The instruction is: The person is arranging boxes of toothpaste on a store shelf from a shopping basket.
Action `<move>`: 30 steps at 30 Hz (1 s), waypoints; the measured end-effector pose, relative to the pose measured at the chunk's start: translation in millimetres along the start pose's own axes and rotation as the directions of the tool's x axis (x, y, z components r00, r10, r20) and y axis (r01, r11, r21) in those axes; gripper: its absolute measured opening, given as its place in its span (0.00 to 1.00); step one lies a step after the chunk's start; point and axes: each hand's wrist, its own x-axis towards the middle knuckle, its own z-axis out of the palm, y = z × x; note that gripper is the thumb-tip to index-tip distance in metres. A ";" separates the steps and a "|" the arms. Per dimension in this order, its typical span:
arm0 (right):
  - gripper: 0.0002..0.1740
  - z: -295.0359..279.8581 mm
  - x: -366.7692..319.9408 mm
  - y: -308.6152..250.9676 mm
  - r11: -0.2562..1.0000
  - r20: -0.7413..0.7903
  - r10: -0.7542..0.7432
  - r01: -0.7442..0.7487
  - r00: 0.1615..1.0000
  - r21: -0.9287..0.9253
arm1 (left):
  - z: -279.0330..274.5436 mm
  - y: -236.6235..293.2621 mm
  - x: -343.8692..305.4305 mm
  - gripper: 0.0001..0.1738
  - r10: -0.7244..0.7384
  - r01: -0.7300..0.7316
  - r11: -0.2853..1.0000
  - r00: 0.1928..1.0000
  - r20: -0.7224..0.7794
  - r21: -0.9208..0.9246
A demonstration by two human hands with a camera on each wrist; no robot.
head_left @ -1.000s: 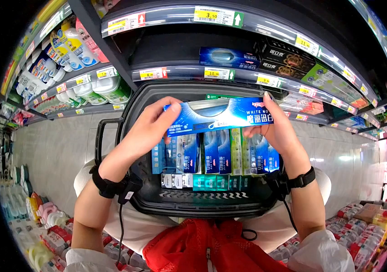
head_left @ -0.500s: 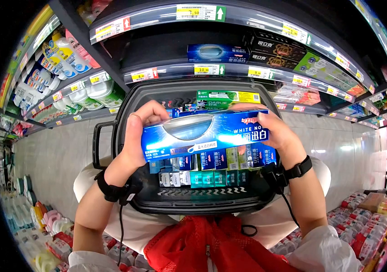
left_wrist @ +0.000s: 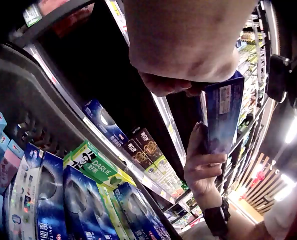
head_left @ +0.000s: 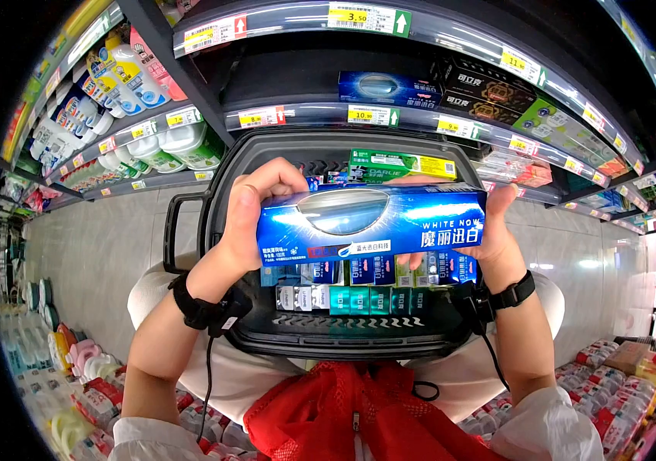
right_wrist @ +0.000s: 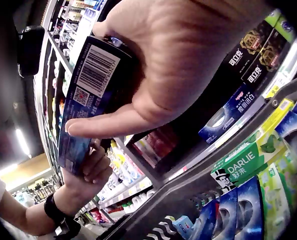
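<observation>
A blue toothpaste box (head_left: 370, 223) with an oval window is held level above the basket, its printed front toward the head camera. The left hand (head_left: 255, 211) grips its left end, fingers bent over behind the top edge. At the other end the right hand (head_left: 499, 230) holds it, with fingertips showing below the lower edge. The box's barcoded underside (right_wrist: 91, 77) appears in the right wrist view, one right finger stretched along it. Under the box, the black basket (head_left: 259, 338) contains several upright toothpaste boxes (head_left: 462, 270) and a row of small teal boxes (head_left: 358, 301).
A green Darlie box (head_left: 405, 164) lies at the basket's far side. Behind it, a shelf carries another blue toothpaste box (head_left: 389, 88) and black boxes (head_left: 489, 92). Detergent bottles (head_left: 124, 73) stand on the left shelf. The basket's handle (head_left: 170, 234) sticks out left.
The box has come nearer to the person and tilted so its front shows more fully. Both hands keep hold of its ends. The Darlie box, mostly covered before, is now in sight.
</observation>
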 end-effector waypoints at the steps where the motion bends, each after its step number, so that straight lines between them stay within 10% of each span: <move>1: 0.73 0.7 0.4 0.0 1.000 0.020 -0.012 0.012 1.000 0.008 | -0.1 -0.6 -0.1 0.45 0.000 0.000 1.000 1.000 0.000 0.000; 8: 0.63 -6.8 7.1 -0.1 0.941 0.168 -0.071 0.011 0.983 0.337 | 6.3 -6.2 0.0 0.43 -0.047 0.045 0.995 0.999 -0.022 -0.087; 11: 0.56 5.8 5.8 -9.0 0.993 -0.064 0.014 -0.007 0.998 0.114 | 7.1 -9.7 -0.1 0.43 -0.053 0.051 0.994 0.998 -0.020 -0.096; 30: 0.31 -1.8 8.2 7.2 0.960 -0.151 0.154 -0.112 0.976 0.256 | 5.0 -9.8 -3.6 0.38 -0.016 0.015 1.000 0.997 0.072 0.016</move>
